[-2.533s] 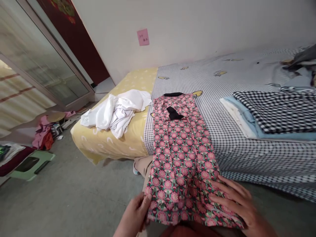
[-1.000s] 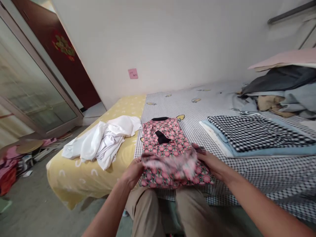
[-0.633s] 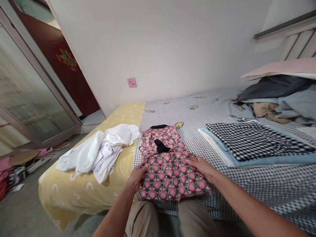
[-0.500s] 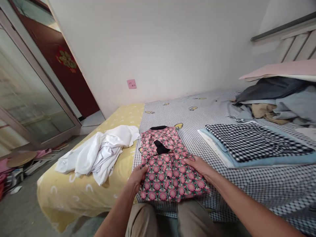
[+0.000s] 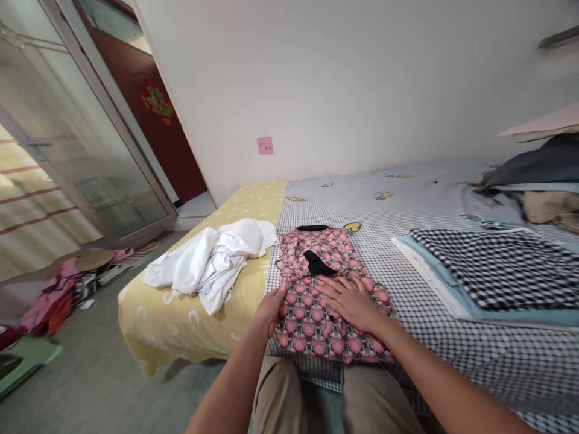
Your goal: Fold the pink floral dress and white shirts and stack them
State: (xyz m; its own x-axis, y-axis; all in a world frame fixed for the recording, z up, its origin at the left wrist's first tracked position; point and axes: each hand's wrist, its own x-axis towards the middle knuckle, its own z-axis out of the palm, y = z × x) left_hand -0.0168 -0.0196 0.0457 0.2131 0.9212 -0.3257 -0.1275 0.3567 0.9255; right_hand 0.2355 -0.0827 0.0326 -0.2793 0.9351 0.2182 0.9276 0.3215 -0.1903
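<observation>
With fingers of the left hand (image 5: 270, 310) pinching the side of the flowered shirt (image 5: 307, 328), and fingers of the right hand (image 5: 351, 303) spread flat on top. Probably smoothing, so press softly, stroke out from the middle and hold the edge straight. Find the shirt lying at the near edge of the bed (image 5: 407, 211), between white clothes (image 5: 212, 256) in a heap and a checked cloth (image 5: 497, 268) on a pile. Behind, a plain wall (image 5: 362, 78) with a pink note (image 5: 265, 145); below, grey floor (image 5: 122, 380).
</observation>
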